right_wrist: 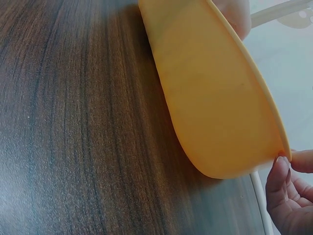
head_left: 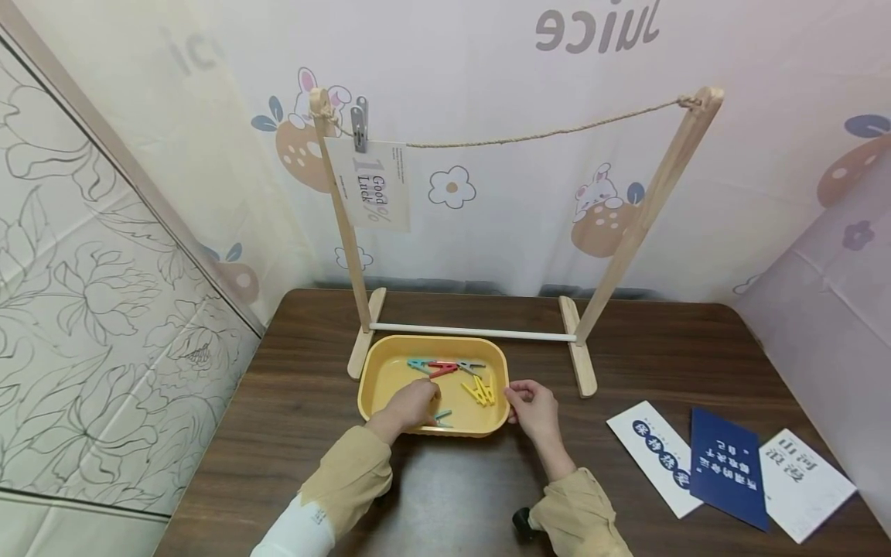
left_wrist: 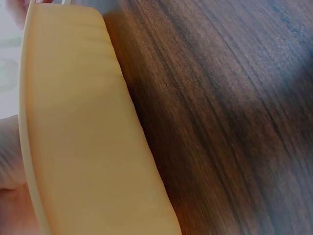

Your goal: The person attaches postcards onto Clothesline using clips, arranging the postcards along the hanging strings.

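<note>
The box (head_left: 451, 396) is yellow, long and low, with round corners and a thin lip. It sits on the dark brown table (head_left: 445, 495), in front of the white bar (head_left: 473, 333) of the wooden stand. Little clips lie inside: a blue clip (head_left: 418, 363), a red clip (head_left: 443, 369), a grey clip (head_left: 469, 367) and yellow clips (head_left: 479, 391). From outside, the box wall looks smooth and plain.

The right hand (head_left: 534, 408) pinches the lip at one end of the box. The left hand (head_left: 414, 402) reaches in over the near side with bent fingers. Its fingertips are hidden, so I can't tell if it holds a clip. A small greenish clip (head_left: 443, 418) beside it is partly covered and hard to see. Both wrist views show mostly the outside wall, which hides the clips and cuts off the left hand.
</note>
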